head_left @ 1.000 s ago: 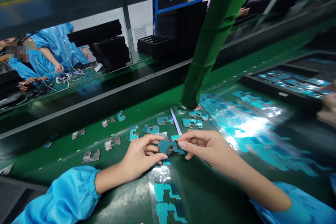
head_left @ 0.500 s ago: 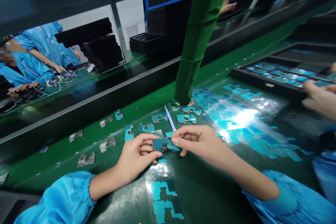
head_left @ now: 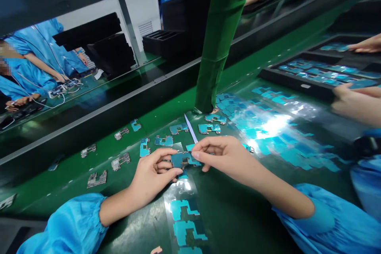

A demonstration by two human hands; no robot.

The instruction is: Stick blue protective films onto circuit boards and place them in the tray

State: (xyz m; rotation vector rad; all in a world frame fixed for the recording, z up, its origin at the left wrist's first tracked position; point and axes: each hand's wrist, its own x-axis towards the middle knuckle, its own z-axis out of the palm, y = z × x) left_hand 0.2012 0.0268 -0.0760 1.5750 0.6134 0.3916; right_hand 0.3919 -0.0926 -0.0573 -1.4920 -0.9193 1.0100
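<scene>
Another worker's hand [head_left: 367, 44] has reached in well right of the film strip [head_left: 187, 185], over whose far end left hand [head_left: 151, 172] and right hand [head_left: 223, 154] both pinch one teal-faced board [head_left: 176, 161], with covered boards [head_left: 210, 128] beyond it and grey boards [head_left: 97, 179] leftward still bare

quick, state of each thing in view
Circuit board, held in both hands, blue face showing
Left hand, closed on board's left end
Right hand, pinching board's right end
Clear strip, flat, bearing blue cutouts
Purple tool, lying unheld
Grey boards, lying unheld
Black tray, open, holding blue pieces
</scene>
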